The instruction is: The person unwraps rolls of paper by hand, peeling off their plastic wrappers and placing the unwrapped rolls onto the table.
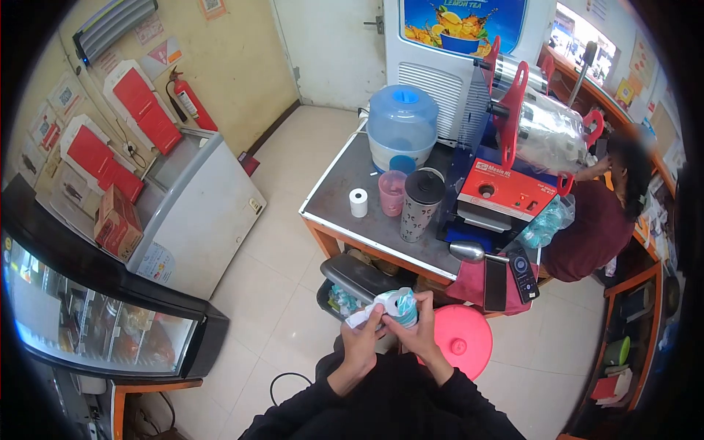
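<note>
In the lower middle, a small white paper roll [402, 308] with teal wrapping is held between my two hands. My left hand [358, 347] is closed, its thumb and fingers pinching the loose white paper at the roll's left side. My right hand [419, 333] is wrapped round the roll's right side. The roll's hollow core faces up. Just behind the hands is a dark bin with a black swing lid [359, 277] and crumpled teal-and-white waste inside. A round pink lid [458, 343] is to the right of my right hand.
On the table [334, 198] stand another white paper roll [358, 203], a pink cup [392, 192], a patterned tumbler [422, 205], a water dispenser [402, 125] and a red-and-blue sealing machine [506, 187]. A phone [496, 284] lies near its edge. A person [598, 227] is at the right; a chest freezer [198, 213] is left.
</note>
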`<state>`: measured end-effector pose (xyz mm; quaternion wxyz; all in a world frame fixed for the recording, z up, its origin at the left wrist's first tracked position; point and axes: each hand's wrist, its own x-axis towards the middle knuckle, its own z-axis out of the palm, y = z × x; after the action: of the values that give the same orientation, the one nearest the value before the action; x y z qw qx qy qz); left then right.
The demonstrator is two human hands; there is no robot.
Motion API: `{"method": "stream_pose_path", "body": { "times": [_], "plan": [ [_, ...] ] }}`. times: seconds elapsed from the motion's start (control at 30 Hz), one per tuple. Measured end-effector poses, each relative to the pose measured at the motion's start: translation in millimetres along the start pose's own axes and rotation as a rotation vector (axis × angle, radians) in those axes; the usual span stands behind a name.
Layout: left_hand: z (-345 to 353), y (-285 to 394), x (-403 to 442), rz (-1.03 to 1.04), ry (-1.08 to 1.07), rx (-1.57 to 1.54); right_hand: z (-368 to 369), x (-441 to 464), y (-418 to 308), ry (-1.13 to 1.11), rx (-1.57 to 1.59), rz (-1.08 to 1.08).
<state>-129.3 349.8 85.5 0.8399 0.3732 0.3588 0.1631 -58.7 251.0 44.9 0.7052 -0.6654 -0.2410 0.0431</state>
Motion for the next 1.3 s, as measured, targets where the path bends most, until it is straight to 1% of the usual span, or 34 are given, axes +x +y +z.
{"method": "stream_pose_path", "body": {
  "times": [0.07, 0.17, 0.23, 0.27, 0.33, 0.37, 0.47, 0.5, 0.57, 0.6, 0.67, 0.7, 0.8, 0.83, 0.93, 0.97, 1.07, 1.1, 1.13, 1.2, 1.23, 1.3],
  "plan": [
    [-2.1, 0.0, 4.9, -0.028, -0.005, 0.016, -4.1, 2.7, 2.7, -0.050, 0.151, 0.086],
    [-10.4, 0.3, 8.8, -0.061, -0.017, 0.055, -11.0, -1.3, 5.5, -0.176, 0.232, 0.177],
    [-16.4, 3.0, 8.4, -0.062, -0.058, 0.101, -11.6, -6.3, 6.2, -0.173, 0.557, 0.387],
    [-20.6, 1.3, 11.4, -0.042, -0.035, 0.095, -12.8, -8.7, 6.6, -0.172, 0.718, 0.491],
    [-31.4, -3.4, 20.5, 0.006, 0.011, 0.077, -23.6, -13.2, 15.4, -0.234, 0.928, 0.561],
    [-36.9, -3.2, 20.7, -0.005, -0.029, 0.120, -25.1, -8.0, 12.2, -0.269, 1.034, 0.591],
    [-47.7, 0.5, 21.3, -0.103, -0.237, 0.125, -24.7, 2.6, -11.7, -0.309, 0.740, 0.483],
    [-45.1, 2.8, 20.9, -0.145, -0.321, -0.015, -20.1, 5.6, -24.9, -0.227, 0.638, 0.432],
    [-40.5, 8.4, 16.9, -0.226, -0.478, -0.299, -19.6, 5.4, -13.3, -0.186, 0.722, 0.481],
    [-33.2, 9.5, 13.0, -0.197, -0.430, -0.226, -18.6, 5.5, -6.9, -0.168, 0.763, 0.505],
    [-9.1, 3.0, 8.5, -0.136, -0.342, -0.080, -5.5, 5.1, -0.8, -0.153, 0.357, 0.161],
    [-2.4, -4.4, 12.9, -0.013, -0.349, -0.126, 0.2, 3.2, -0.1, -0.138, 0.152, -0.007],
    [-4.9, -13.4, 23.8, 0.064, -0.127, -0.154, 3.8, -1.9, -1.1, 0.049, -0.162, 0.009],
    [-8.3, -12.5, 24.1, 0.076, -0.084, -0.124, 0.4, -0.9, -2.5, -0.016, -0.205, -0.007],
    [-4.1, -5.5, 19.5, 0.160, 0.052, 0.015, -8.8, -10.9, 17.7, -0.099, 0.363, 0.340],
    [-10.7, -13.3, 21.8, 0.129, 0.006, 0.046, -6.3, -16.3, 20.4, -0.113, 0.635, 0.432],
    [-17.2, -27.6, 25.1, 0.129, -0.015, -0.074, 8.9, -16.6, 21.8, 0.088, 0.895, 0.609],
    [-15.6, -23.3, 23.1, 0.106, -0.021, -0.044, 8.2, -18.3, 38.0, 0.070, 0.856, 0.614],
    [-18.6, -27.3, 23.0, 0.084, 0.015, -0.033, 8.4, -21.3, 42.6, 0.055, 0.618, 0.512],
    [-23.1, -38.1, 23.8, 0.048, 0.093, -0.014, 17.5, -13.2, 25.7, 0.013, 0.149, 0.300],
    [-22.6, -44.1, 24.6, 0.082, 0.110, -0.043, 22.0, -18.0, 32.3, 0.025, 0.071, 0.234],
    [-28.3, -44.3, 23.3, 0.150, 0.007, 0.040, 27.4, -15.9, 19.2, -0.018, -0.023, 0.148]
  ]
}}
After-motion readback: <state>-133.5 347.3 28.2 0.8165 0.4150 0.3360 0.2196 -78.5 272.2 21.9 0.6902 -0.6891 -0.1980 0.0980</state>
